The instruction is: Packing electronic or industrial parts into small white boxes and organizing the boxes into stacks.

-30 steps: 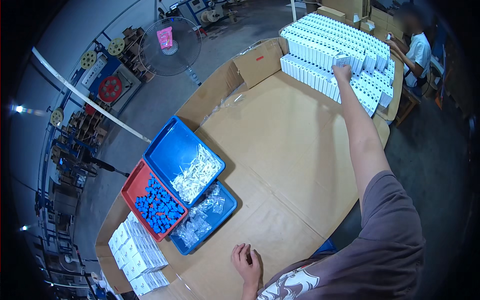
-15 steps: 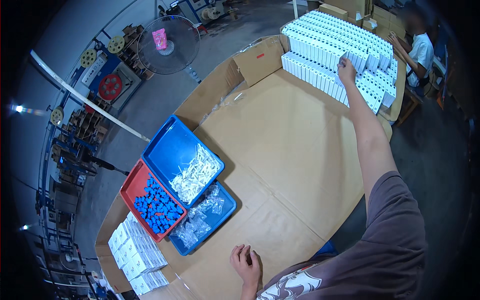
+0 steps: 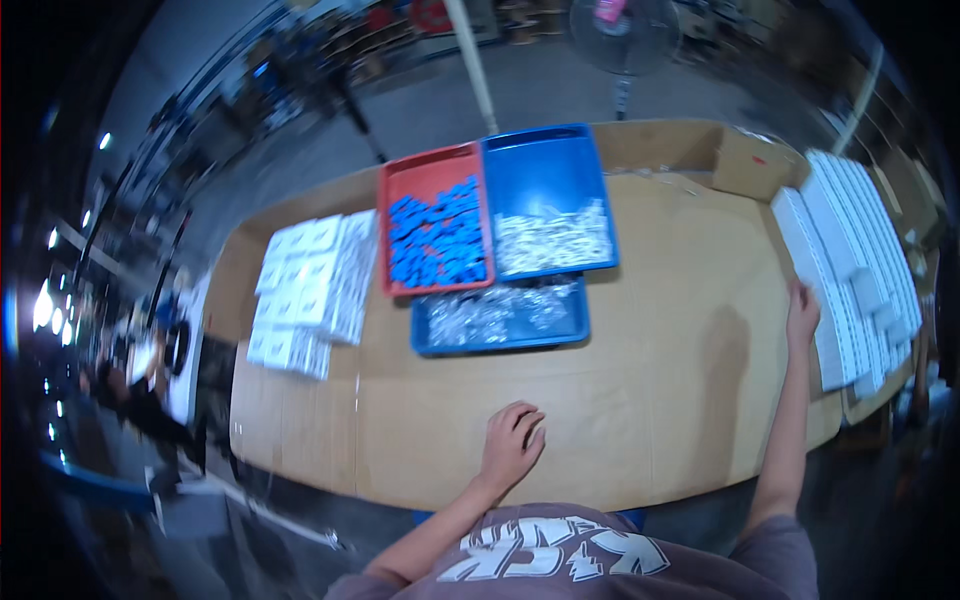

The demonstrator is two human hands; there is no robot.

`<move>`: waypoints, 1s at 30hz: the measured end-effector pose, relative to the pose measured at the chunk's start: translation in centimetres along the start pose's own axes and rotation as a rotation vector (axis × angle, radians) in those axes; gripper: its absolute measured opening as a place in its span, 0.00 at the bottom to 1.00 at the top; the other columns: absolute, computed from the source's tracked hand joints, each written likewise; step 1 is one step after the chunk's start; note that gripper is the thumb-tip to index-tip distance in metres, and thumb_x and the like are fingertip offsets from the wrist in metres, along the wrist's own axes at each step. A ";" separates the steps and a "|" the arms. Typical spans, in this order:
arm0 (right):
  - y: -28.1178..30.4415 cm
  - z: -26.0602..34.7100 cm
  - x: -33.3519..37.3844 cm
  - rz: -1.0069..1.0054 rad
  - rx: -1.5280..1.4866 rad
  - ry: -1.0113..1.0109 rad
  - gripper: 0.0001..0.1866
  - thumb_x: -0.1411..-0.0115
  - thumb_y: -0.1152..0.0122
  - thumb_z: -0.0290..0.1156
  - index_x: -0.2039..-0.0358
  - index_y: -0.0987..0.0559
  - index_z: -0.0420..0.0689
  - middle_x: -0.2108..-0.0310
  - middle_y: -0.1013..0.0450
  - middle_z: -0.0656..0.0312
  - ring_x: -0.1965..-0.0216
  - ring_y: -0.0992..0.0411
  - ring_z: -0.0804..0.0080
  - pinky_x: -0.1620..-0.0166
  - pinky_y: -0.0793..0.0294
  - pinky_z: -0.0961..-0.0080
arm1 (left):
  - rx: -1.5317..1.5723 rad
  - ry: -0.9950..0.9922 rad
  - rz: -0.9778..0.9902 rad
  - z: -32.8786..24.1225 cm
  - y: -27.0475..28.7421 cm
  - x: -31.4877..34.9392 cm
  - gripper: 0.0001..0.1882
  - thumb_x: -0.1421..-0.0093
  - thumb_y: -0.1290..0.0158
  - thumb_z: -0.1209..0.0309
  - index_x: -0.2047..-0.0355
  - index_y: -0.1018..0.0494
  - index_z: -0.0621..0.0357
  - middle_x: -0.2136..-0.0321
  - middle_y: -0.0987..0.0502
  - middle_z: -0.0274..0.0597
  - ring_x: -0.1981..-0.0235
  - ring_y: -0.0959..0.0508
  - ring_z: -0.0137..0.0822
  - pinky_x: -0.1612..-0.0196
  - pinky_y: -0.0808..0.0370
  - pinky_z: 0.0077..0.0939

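My left hand rests over the cardboard-covered table near its front edge, loosely curled, fingers apart, holding nothing visible. At the right, my right hand is beside the near side of the rows of white boxes. Its fingers are blurred, so I cannot make out whether a box is in them. In front of my left hand lies a blue tray of clear plastic bags. Behind it are a red tray of small blue parts and a larger blue tray of small white pieces.
Stacked white boxes stand at the left of the table. Low cardboard walls line the far edge. Beyond are a standing fan and a white pole. Another person is at the far left.
The view has swung left, bringing the trays to the middle. My right hand has come from above the white boxes to their near side. My left hand stays over the table.
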State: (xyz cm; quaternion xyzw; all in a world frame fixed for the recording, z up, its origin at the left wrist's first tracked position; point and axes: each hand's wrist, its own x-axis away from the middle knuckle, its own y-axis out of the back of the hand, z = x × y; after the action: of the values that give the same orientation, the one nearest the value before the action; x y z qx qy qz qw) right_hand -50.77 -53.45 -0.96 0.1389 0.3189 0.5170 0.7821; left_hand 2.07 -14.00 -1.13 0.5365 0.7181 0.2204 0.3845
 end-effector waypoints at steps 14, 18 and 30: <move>-10.4 25.9 35.9 0.566 -0.311 0.414 0.11 0.40 0.42 0.16 0.58 0.18 0.37 0.49 0.22 0.47 0.45 0.23 0.51 0.43 0.22 0.62 | 0.280 0.067 -0.153 1.1 0.9 2.6 0.14 0.37 0.40 0.71 0.52 0.21 0.59 0.50 0.22 0.46 0.43 0.25 0.48 0.38 0.30 0.42; -12.8 28.8 36.8 0.607 -0.378 0.440 0.10 0.39 0.40 0.17 0.57 0.17 0.36 0.52 0.20 0.48 0.49 0.21 0.54 0.46 0.21 0.65 | 0.407 0.188 -0.281 2.1 4.1 3.3 0.13 0.37 0.41 0.75 0.52 0.21 0.62 0.51 0.22 0.48 0.45 0.24 0.48 0.43 0.24 0.38; -28.5 54.4 24.0 0.982 -0.293 0.685 0.17 0.32 0.34 0.33 0.46 0.19 0.40 0.62 0.17 0.54 0.59 0.19 0.66 0.52 0.22 0.68 | -0.070 0.522 -0.540 12.3 16.1 11.6 0.13 0.41 0.39 0.70 0.54 0.20 0.53 0.51 0.20 0.43 0.46 0.23 0.46 0.38 0.34 0.45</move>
State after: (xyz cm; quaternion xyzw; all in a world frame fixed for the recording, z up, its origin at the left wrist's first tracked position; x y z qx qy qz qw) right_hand 11.00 -37.96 16.13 -0.0133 0.3765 0.8705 0.3166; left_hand 19.99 0.95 -0.56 0.2401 0.8997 0.2647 0.2508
